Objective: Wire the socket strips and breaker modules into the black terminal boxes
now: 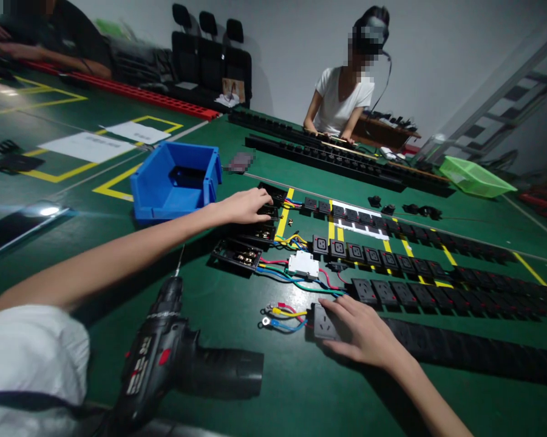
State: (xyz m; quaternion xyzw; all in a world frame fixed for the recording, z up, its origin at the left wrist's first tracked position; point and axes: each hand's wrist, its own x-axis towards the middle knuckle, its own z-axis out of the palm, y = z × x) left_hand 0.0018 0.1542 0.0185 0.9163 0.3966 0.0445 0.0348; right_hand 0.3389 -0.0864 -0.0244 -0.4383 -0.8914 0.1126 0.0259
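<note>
Blue bin shows a dark patch inside; left hand at a black box, grip unclear; right hand grasping a strip

The left fingers hide part of the farther black boxes; the right fingers cover some of the socket strip closest to the tabletop's near edge, its end cut off. Print on the larger paper is blurred.
</note>
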